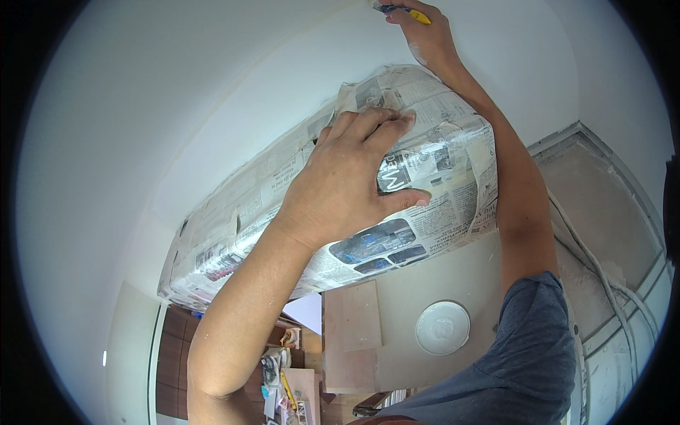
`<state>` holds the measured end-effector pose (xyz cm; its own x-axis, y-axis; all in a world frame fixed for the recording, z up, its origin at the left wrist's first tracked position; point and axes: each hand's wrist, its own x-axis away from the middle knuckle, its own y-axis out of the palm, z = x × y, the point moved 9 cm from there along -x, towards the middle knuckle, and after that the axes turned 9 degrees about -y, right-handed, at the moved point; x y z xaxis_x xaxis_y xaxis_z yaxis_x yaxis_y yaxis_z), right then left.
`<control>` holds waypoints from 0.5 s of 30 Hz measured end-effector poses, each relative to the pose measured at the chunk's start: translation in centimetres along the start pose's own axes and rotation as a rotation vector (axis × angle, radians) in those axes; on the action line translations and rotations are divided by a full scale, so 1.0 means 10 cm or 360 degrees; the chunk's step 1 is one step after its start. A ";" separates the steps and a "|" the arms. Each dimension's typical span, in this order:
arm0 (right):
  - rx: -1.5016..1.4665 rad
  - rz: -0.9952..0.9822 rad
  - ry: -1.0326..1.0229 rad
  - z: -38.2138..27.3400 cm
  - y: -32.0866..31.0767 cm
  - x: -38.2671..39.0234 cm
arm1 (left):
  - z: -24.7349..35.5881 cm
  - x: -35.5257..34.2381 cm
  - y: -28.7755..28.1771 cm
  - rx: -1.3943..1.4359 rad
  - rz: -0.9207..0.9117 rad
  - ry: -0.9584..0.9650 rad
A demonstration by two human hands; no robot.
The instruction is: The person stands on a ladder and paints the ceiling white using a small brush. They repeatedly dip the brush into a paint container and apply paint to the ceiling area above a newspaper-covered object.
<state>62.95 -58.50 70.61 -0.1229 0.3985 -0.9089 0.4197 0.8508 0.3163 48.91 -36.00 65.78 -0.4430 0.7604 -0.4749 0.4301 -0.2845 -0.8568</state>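
"Yellow-handled tool (423,18): where is it, and how is it held?"

"At the top edge of the view, in the right grip (433,39), fingers closed around it. Its dark end points left, near the pale wall (510,53); I can't tell whether they touch."

"And the left grip (340,180)?"

"Spread, not closed on anything. It seems to rest on the newspaper-wrapped box (440,159), fingers over the top, thumb against the front."

"What could go wrong?"

"Pressing or sliding that left palm might tear the paper, which already looks loose and wrinkled along its upper edge. A long reach could make the tool slip or bring the right forearm against the box's corner."

"Is there room to move?"

"Leftward, the wall runs smooth above the box. On the right, the forearm passes close by the box's end, so there's less slack. Lower down, a round white dish (443,328) sits on the surface (418,372), where anything dropped might land. Farther right, pale cables (602,273) trail near a grey panel (591,188)."
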 end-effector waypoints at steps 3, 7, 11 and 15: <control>-0.0025 -0.0006 0.0020 0.01 0.00 0.00 | 0.01 0.00 -0.01 -0.0005 0.0006 0.0017; -0.0048 -0.0001 0.0029 0.03 0.02 0.01 | 0.01 0.00 -0.01 0.0012 0.0003 0.0026; -0.0028 0.0001 0.0027 0.04 0.01 0.01 | 0.01 -0.01 0.00 0.0019 -0.0005 0.0025; -0.0030 -0.0022 0.0074 0.04 0.02 0.02 | 0.01 -0.01 0.00 0.0006 0.0004 0.0025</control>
<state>63.41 -58.44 70.41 -0.1705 0.4019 -0.8997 0.4005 0.8625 0.3094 48.85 -36.08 65.83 -0.4294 0.7690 -0.4736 0.4280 -0.2885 -0.8565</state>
